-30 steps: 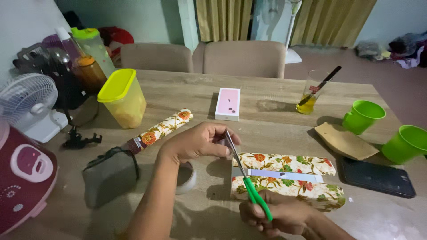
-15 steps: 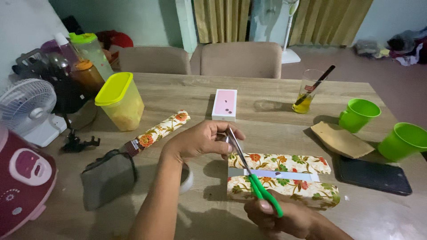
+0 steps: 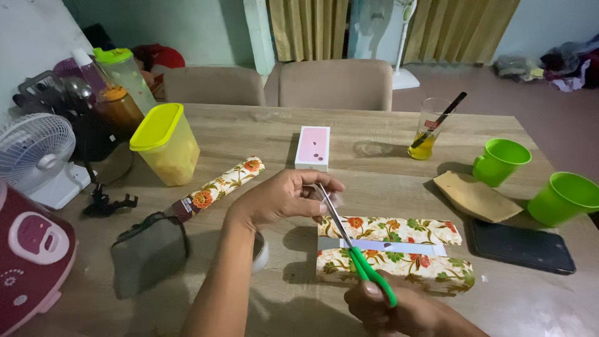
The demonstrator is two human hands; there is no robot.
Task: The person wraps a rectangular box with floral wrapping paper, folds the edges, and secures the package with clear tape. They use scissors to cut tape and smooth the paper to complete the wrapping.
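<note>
Right hand (image 3: 390, 307) at the near table edge, fingers closed through the green scissors (image 3: 355, 249), blades angled up-left. They cross the floral-wrapped box (image 3: 390, 254) lying mid-table (paper seam not closed yet, white strip showing). Left hand (image 3: 284, 198) just beyond, fingertips pinched together by the blade tips; tape likely, can't confirm. Best to hold that taut and snip close to the box.

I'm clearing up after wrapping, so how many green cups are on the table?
2. One green cup stands at the table's right side, behind the brown pad; the second green cup is at the right edge. None looks hidden.
</note>
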